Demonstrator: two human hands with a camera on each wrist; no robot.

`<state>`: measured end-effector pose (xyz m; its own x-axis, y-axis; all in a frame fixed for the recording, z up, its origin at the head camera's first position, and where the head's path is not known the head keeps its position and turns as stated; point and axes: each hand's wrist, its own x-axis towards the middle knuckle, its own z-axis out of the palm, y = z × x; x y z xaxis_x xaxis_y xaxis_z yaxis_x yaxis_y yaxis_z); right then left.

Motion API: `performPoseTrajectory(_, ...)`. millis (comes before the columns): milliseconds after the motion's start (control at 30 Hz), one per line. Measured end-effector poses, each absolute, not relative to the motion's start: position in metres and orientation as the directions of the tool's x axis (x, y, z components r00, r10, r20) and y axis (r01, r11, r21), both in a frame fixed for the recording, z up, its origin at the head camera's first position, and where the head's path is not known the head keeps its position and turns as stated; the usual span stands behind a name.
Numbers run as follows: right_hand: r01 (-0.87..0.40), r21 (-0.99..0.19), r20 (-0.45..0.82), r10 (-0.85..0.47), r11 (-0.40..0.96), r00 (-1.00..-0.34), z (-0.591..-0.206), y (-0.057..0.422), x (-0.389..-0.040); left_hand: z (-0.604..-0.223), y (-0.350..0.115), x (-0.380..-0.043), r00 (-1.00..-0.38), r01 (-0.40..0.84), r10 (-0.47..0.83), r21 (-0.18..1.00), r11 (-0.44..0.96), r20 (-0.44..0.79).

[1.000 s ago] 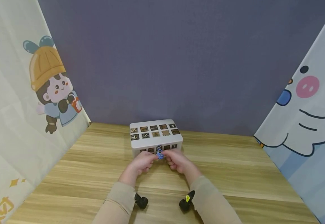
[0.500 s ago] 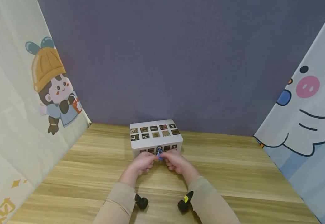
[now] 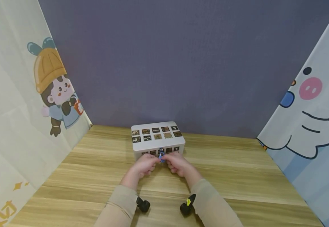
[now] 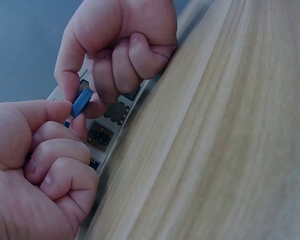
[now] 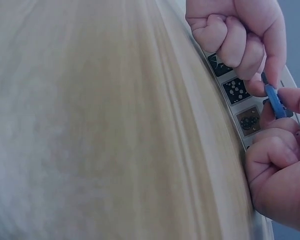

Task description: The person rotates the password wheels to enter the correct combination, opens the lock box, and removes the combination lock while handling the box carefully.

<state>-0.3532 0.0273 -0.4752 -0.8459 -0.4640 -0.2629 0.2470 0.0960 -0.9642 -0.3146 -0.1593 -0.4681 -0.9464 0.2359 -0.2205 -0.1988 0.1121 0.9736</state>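
A small blue padlock (image 3: 161, 156) with a metal shackle is at the front clasp of a white lidded box (image 3: 153, 145). My left hand (image 3: 145, 164) pinches the padlock's left side between thumb and forefinger. From the other side my right hand (image 3: 180, 164) pinches it too, its thumb over part of the front. In the left wrist view the padlock (image 4: 82, 103) shows edge-on between both hands' fingertips. The right wrist view also has the blue padlock (image 5: 275, 101) between the thumbs and forefingers. The remaining fingers of both hands are curled. Whether the shackle is locked I cannot tell.
Dark square pictures cover the box's lid and front; the lid is down. The box stands on a wood-grain table (image 3: 227, 170) near a grey-purple back wall (image 3: 164, 63). Printed cloths flank the table, one on the left (image 3: 5, 94) and one on the right (image 3: 326, 126).
My right hand has shifted slightly left, its fingertips now covering more of the padlock. The left hand and the box have stayed in place.
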Motion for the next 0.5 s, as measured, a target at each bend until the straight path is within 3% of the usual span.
performPoseTrajectory(500, 0.212, -0.972, -0.236, -0.473, 0.105, -0.849, -0.4797, 0.0277, -0.3529, -0.4687, -0.1576, -0.3134, -0.942, -0.209, 0.249, 0.974, 0.091, -0.226)
